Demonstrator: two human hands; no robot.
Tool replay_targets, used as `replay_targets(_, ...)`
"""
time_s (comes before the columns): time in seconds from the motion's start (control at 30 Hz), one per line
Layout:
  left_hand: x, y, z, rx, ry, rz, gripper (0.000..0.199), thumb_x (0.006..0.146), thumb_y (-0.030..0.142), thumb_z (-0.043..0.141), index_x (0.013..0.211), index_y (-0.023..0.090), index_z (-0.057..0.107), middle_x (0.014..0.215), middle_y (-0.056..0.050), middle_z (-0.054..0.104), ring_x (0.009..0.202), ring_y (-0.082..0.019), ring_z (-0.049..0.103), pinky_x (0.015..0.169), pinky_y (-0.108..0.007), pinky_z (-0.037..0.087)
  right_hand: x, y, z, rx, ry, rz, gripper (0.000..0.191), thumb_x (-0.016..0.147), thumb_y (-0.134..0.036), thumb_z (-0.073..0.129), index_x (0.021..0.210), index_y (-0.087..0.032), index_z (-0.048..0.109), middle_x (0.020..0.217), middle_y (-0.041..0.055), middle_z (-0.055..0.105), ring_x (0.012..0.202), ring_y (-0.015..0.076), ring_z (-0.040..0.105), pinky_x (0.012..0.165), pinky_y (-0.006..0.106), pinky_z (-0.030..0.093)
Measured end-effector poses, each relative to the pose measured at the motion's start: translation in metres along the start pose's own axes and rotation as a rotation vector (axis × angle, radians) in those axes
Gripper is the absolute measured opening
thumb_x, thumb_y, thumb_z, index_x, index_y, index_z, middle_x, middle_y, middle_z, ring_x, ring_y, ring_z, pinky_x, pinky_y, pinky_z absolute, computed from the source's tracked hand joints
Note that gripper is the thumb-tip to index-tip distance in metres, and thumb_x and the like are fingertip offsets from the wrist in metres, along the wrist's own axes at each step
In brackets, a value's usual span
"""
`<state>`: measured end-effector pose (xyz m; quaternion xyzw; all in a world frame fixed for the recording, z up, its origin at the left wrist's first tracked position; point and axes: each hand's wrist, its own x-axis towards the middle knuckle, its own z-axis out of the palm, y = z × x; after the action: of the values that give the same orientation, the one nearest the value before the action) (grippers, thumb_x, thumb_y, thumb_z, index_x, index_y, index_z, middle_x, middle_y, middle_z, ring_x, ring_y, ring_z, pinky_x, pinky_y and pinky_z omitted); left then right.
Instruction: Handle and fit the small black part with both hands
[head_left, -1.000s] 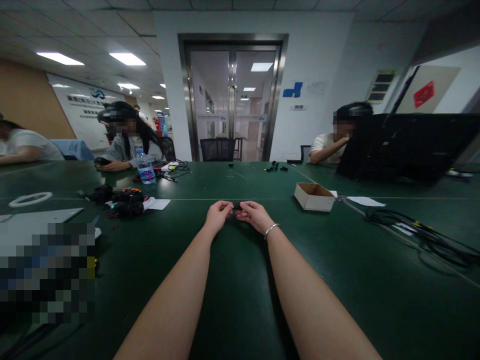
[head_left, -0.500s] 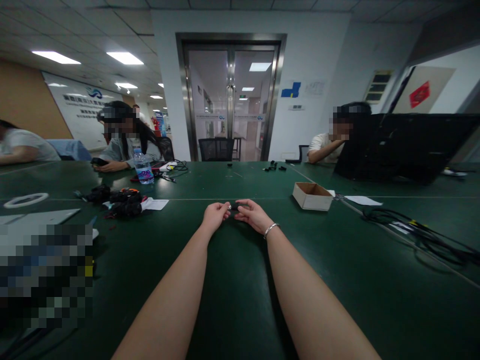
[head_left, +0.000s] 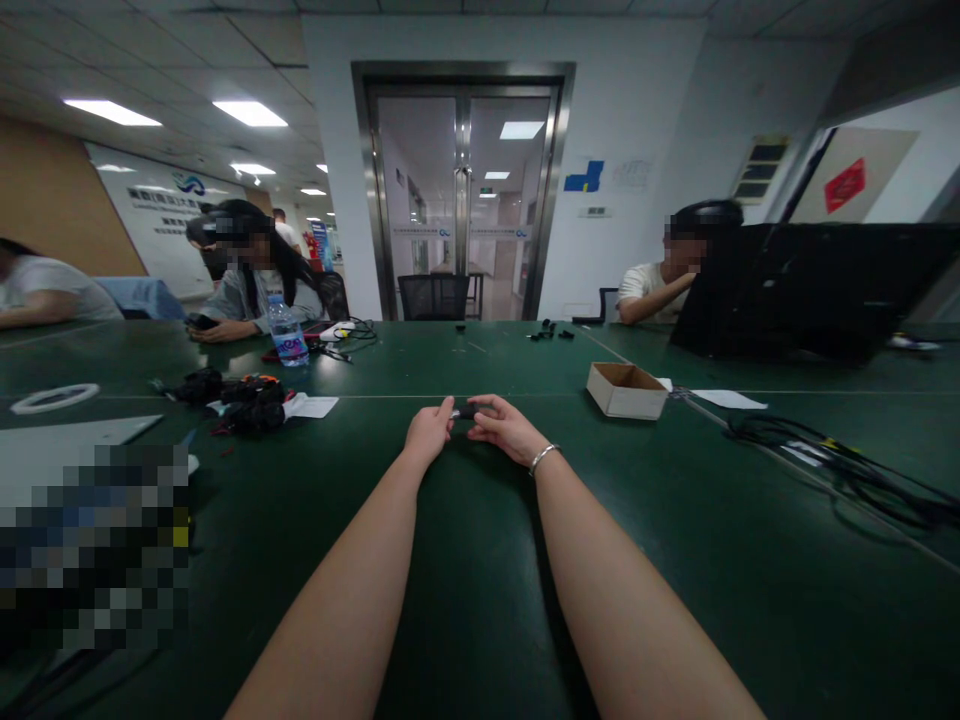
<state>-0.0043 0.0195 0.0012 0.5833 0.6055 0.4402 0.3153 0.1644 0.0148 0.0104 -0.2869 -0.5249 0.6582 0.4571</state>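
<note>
Your two hands meet over the table (head_left: pixel 480 560), both grasping one small piece, with neither hand clenched or released. The table is the largest thing before you; its far edge runs beneath the door, and green surface shows between your forearms and from your right hand across to the box. A black screen (head_left: pixel 817 290) stands at the far right, in front of a seated person (head_left: pixel 652 290); another person (head_left: pixel 255 270) sits across to the left. Cables (head_left: pixel 862 470) lie looped on your right, and a dark bundle (head_left: pixel 251 405) lies on your left. Well apart from your right hand, the box (head_left: pixel 626 402) sits upright with its top open; you see brown inner walls, but the near wall hides the bottom, so you cannot tell what it holds. Beyond the bundle the bottle (head_left: pixel 287 338) stands upright, contents hard to tell. Small black bits (head_left: pixel 551 330) lie near the far edge. Smallest is the piece (head_left: pixel 466 411), between your fingertips: your left hand (head_left: pixel 428 437) pinches its silver end, thumb raised, and your right hand (head_left: pixel 511 432) grips the black end, its fingers curved.
</note>
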Motion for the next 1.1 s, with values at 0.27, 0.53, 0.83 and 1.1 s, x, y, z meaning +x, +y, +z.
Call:
replay_targets(0.27, -0.002, 0.003, -0.001, -0.02, -0.032, -0.025, 0.055, 0.087, 0.056, 0.034, 0.052, 0.018, 0.051, 0.046, -0.002, 0.05, 0.043, -0.015, 0.046, 0.05, -0.027, 0.031, -0.001, -0.002, 0.002, 0.01, -0.034, -0.001, 0.031, 0.076, -0.009, 0.068, 0.102, -0.02, 0.056, 0.088, 0.0007, 0.065, 0.062, 0.0105, 0.066, 0.067, 0.026, 0.057)
replay_targets(0.53, -0.012, 0.005, 0.002, 0.024, 0.057, 0.194, 0.034, 0.086, 0.047, 0.047, 0.071, 0.019, 0.058, 0.066, -0.002, 0.058, 0.061, -0.015, 0.052, 0.057, -0.025, 0.035, 0.003, -0.001, 0.004, 0.015, 0.152, 0.068, 0.008, 0.086, -0.017, 0.063, 0.084, -0.014, 0.057, 0.068, 0.0051, 0.067, 0.054, 0.011, 0.064, 0.058, 0.022, 0.056)
replay_targets(0.83, -0.008, 0.005, 0.008, -0.276, -0.063, 0.093, 0.04, 0.087, 0.05, 0.044, 0.107, 0.017, 0.053, 0.067, -0.001, 0.057, 0.05, -0.011, 0.05, 0.05, -0.022, 0.037, 0.004, -0.001, 0.006, -0.007, 0.193, 0.066, 0.014, 0.088, -0.021, 0.064, 0.078, -0.012, 0.058, 0.062, 0.007, 0.066, 0.05, 0.0115, 0.062, 0.053, 0.02, 0.055)
replay_targets(1.1, -0.007, 0.001, 0.012, -0.277, -0.066, 0.11, 0.038, 0.086, 0.041, 0.047, 0.117, 0.02, 0.051, 0.069, 0.001, 0.056, 0.053, -0.01, 0.051, 0.05, -0.02, 0.036, 0.002, -0.001, 0.006, 0.014, 0.172, 0.045, 0.016, 0.085, -0.023, 0.068, 0.076, -0.012, 0.059, 0.062, 0.0062, 0.065, 0.05, 0.0121, 0.063, 0.054, 0.021, 0.056)
